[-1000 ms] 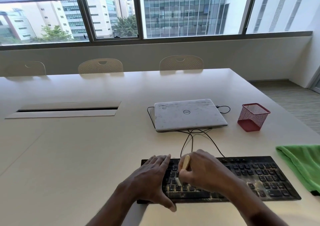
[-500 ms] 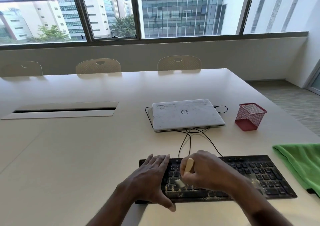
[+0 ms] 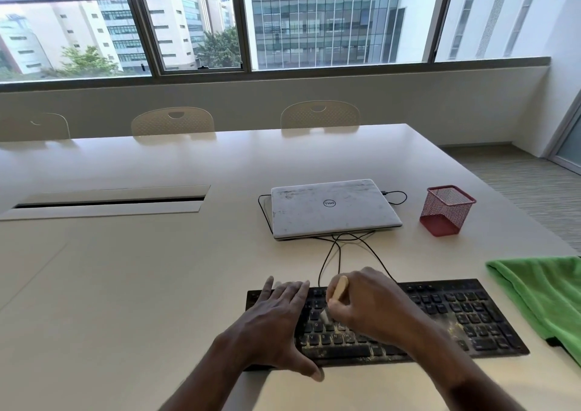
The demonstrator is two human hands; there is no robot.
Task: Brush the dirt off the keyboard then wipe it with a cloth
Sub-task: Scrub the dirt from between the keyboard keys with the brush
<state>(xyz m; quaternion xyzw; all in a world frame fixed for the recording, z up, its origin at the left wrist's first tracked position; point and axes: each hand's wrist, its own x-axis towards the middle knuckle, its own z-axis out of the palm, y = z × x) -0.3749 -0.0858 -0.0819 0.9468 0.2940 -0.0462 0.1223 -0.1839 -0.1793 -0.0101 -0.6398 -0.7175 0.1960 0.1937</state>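
One black keyboard (image 3: 456, 313), one brush (image 3: 339, 288), one green cloth (image 3: 544, 294), one laptop (image 3: 333, 209), one red mesh pen cup (image 3: 446, 211), three chairs (image 3: 173, 121). Keyboard at near edge of table (image 3: 125, 285), pale crumbs between keys. Left hand (image 3: 276, 319) flat on its left end, fingers straight; right hand (image 3: 367, 307) grips brush, bristles on keys.

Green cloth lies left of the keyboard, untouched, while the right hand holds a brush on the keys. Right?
No, wrong side. The head view shows the green cloth lying right of the keyboard, untouched, while the right hand holds a brush on the keys.
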